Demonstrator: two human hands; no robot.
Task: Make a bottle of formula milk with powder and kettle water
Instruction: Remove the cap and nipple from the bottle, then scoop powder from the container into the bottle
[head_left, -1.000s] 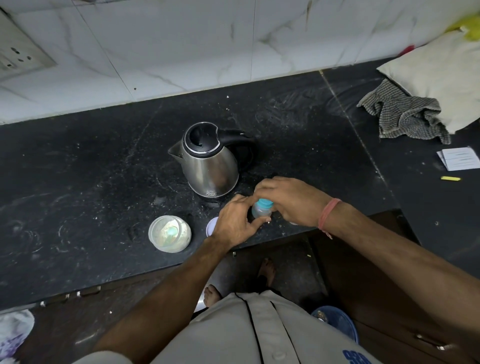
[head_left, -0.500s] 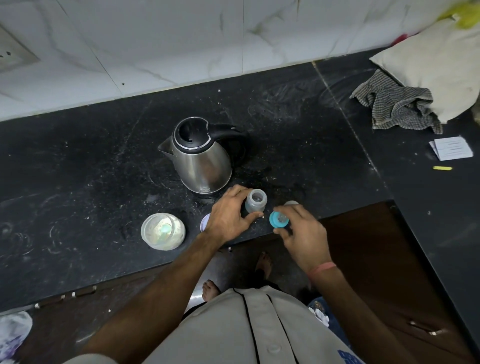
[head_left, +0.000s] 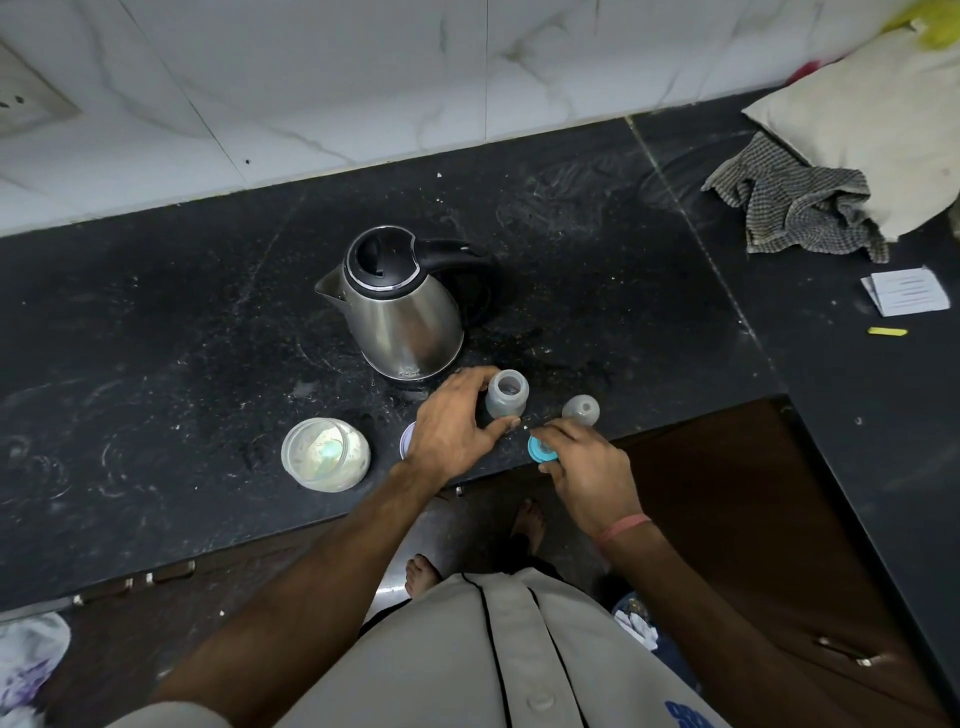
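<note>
A black stone countertop (head_left: 156, 322), dusted with pale specks, is running below a white marble-tiled wall (head_left: 311, 78). A stainless steel electric kettle (head_left: 397, 306) is standing upright at the middle of the counter, lid closed, spout pointing left. Just in front of it, I am gripping the small baby bottle (head_left: 506, 400) with my left hand (head_left: 454, 431) — thumb and fingers curled round its body, the neck open and uncapped. My right hand (head_left: 584, 467) is pinching the blue teat ring (head_left: 540, 448) at the counter's front edge, just right of the bottle and apart from it. The clear dome cap (head_left: 581, 410) is sitting beside my right fingers, near the bottle. An open powder container (head_left: 326, 454) is lying to the left of my left wrist; a small white lid (head_left: 408, 440) is showing partly behind that hand. A checked cloth (head_left: 795, 208) and a folded paper (head_left: 906, 291) are lying at far right.
</note>
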